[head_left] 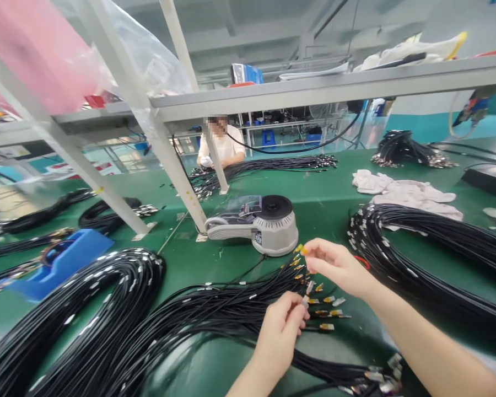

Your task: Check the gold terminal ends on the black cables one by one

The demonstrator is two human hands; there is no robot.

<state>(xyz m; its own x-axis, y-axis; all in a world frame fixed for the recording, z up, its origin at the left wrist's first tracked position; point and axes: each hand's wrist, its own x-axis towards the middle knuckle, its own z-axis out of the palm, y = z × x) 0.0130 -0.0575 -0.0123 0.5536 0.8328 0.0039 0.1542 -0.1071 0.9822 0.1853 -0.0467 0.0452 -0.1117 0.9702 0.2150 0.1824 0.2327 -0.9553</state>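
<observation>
My left hand (281, 326) is closed at the lower middle, its thumb and fingers pinching the tip of a black cable beside a small whitish connector. Up and to the right of it, my right hand (334, 262) pinches a small yellow piece (303, 250) between thumb and index finger. Around both hands lie the yellow and silver ends (326, 327) of a spread bundle of black cables (190, 311). Just behind my right hand stands a round grey tape dispenser (275, 226) with a black disc on top.
Thick looped bundles of black cables flank the work, one left (124, 270) and one right (417, 259). A blue tape holder (66, 264) lies left. White gloves (413, 193) rest at the right. Slanted metal posts (165, 160) support a shelf (314, 91). A person (223, 146) sits across.
</observation>
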